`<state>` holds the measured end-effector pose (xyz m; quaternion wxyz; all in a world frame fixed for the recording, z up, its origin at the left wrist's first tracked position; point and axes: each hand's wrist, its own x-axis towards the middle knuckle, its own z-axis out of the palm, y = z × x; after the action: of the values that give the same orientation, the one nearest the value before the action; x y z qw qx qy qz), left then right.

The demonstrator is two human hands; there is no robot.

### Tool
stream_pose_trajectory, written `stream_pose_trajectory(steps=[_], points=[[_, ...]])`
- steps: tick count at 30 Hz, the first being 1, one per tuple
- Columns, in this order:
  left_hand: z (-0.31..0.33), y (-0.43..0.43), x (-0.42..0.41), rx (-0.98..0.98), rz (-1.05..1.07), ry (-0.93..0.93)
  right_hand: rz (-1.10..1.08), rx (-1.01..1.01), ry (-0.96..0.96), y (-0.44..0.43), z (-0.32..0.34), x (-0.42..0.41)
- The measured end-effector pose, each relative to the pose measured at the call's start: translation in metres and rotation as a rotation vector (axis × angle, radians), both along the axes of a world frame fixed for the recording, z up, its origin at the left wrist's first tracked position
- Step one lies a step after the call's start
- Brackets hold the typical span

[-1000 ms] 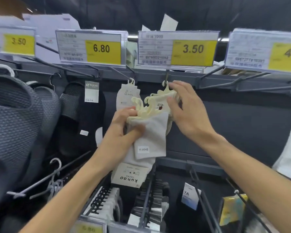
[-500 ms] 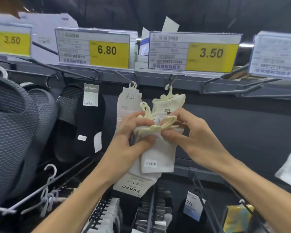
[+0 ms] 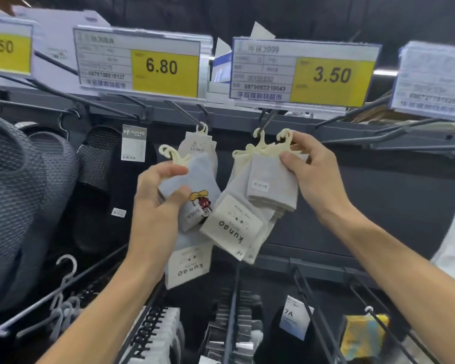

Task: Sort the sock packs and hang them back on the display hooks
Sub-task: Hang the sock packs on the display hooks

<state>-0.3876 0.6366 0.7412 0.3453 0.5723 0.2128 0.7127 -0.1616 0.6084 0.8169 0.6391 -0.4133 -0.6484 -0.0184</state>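
Sorting status: roughly midway by my read; packs are split between two hands, neither lot clearly hung.
Left hand (image 3: 155, 206): fingers curled round the blue cartoon pack (image 3: 202, 174); its cream hanger is free in the air, below the hook row.
Right hand (image 3: 318, 177): fingers pinch the top of the grey pack bunch (image 3: 273, 179), just under the hook (image 3: 268, 119) below the 3.50 tag (image 3: 331, 74).
Hook contact: one cream hanger sits at the hook; cannot tell if it is seated. The hanger beside it is off the hook.
Already hung: LU REN pack (image 3: 196, 144) on the neighbouring hook under the 6.80 tag (image 3: 163, 67).
Left to do: probably seat the grey bunch, then place the blue pack.
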Motion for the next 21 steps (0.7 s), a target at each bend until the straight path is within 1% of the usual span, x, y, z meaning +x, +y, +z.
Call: stream_pose_trajectory(steps=[4, 5, 7, 12, 15, 16, 18, 19, 21], points=[[-0.001, -0.006, -0.001, 0.242, 0.268, 0.109, -0.066, -0.025, -0.101, 0.014, 0.013, -0.009], [-0.001, -0.007, -0.002, 0.295, 0.309, 0.132, -0.068, -0.032, -0.111, 0.019, 0.016, -0.011], [-0.001, -0.008, -0.002, 0.353, 0.326, 0.167, -0.061, -0.056, -0.113, 0.027, 0.02, -0.013], [-0.004, -0.012, 0.0, 0.386, 0.268, 0.24, -0.1, -0.107, -0.169, 0.04, 0.022, -0.019], [-0.004, -0.014, 0.001, 0.405, 0.182, 0.272, -0.152, -0.206, -0.237, 0.038, 0.017, -0.017], [-0.004, -0.015, 0.002, 0.415, 0.136, 0.269, -0.206, -0.209, -0.267, 0.035, 0.015, -0.016], [-0.004, -0.018, 0.004, 0.418, 0.025, 0.251, -0.348, -0.114, -0.319, 0.024, 0.009, -0.017], [-0.004, -0.02, 0.005, 0.414, -0.021, 0.246, -0.376, -0.034, -0.317, 0.016, 0.004, -0.019], [-0.005, -0.021, 0.006, 0.405, -0.064, 0.251, -0.295, 0.1, -0.267, -0.003, -0.004, -0.025]])
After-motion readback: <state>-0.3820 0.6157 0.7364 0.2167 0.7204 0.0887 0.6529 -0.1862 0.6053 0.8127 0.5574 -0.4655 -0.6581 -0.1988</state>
